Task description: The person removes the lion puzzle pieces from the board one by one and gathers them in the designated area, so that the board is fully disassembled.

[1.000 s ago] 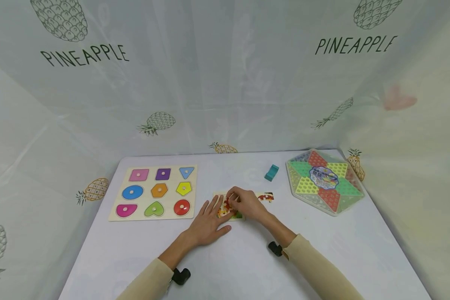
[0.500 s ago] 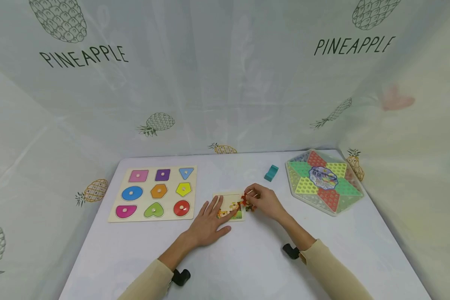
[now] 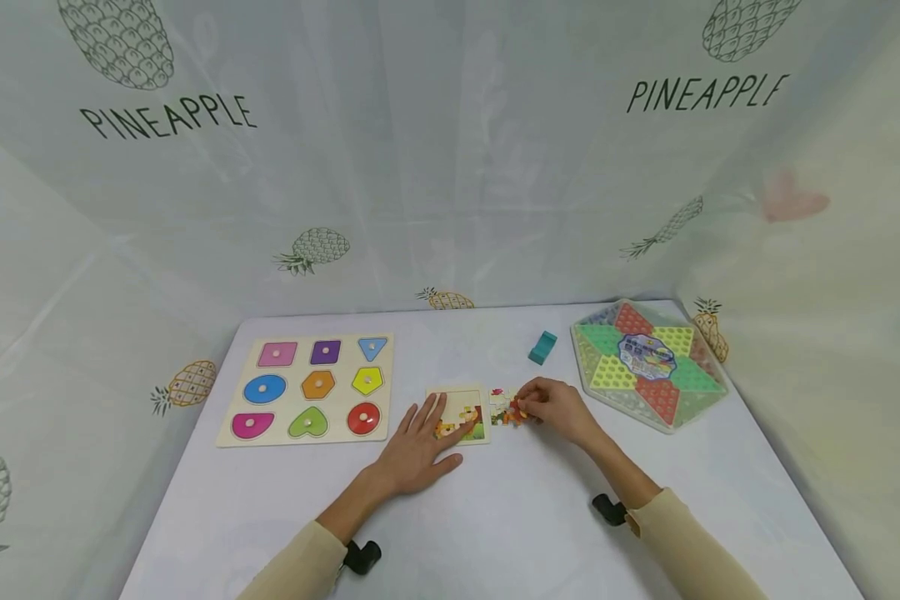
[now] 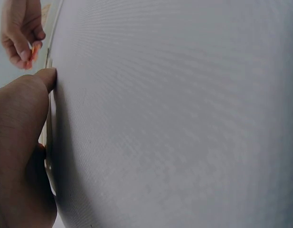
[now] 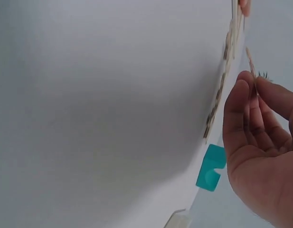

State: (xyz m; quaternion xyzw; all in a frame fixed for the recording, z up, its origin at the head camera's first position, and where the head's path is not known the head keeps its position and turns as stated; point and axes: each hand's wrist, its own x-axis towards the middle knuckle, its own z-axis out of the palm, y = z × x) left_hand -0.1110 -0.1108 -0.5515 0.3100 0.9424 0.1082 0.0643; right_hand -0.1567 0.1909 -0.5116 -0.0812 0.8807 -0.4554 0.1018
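My left hand (image 3: 416,457) rests with spread, straight fingers on a small wooden jigsaw tray (image 3: 456,398), partly filled along its lower and right sides. Its fingers cover some of the picture. To the right of the tray, my right hand (image 3: 562,410) pinches a jigsaw piece (image 5: 251,61) between thumb and fingertips; the left wrist view shows its reddish-orange face. In the right wrist view the piece is seen edge-on, raised above the table. Below the fingers lie loose jigsaw pieces (image 3: 498,413), partly hidden by the hand.
At left lies a wooden shape board (image 3: 332,429) with coloured knobbed shapes. A teal block (image 3: 542,347) sits behind the right hand. Further right is a hexagonal game board (image 3: 648,357) with coloured triangles. A pineapple-print curtain (image 3: 450,208) closes off the back of the table.
My right hand has moved rightward from over the tray to the loose pieces, carrying the reddish jigsaw piece. The left hand has stayed in place on the tray.
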